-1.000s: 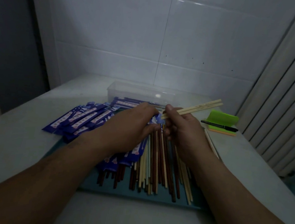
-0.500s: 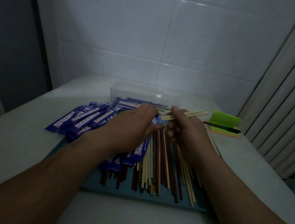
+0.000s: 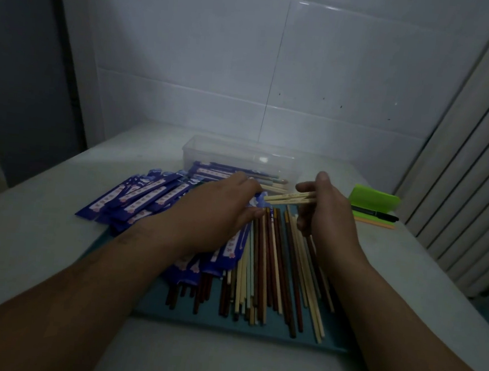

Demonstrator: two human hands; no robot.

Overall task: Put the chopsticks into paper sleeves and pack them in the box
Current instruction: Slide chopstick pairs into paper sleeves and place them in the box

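Right hand (image 3: 327, 209) grips pair of pale chopsticks (image 3: 290, 197), tips at mouth of blue paper sleeve (image 3: 258, 200) | left hand (image 3: 223, 210) pinches this sleeve above teal mat (image 3: 226, 326) | clear box (image 3: 240, 152) behind the hands, near far edge of counter (image 3: 42, 242)

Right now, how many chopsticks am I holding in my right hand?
2 pale chopsticks, side by side, pinched in the right hand, tips pointing at the blue sleeve by the left hand. Fingers may hide another.
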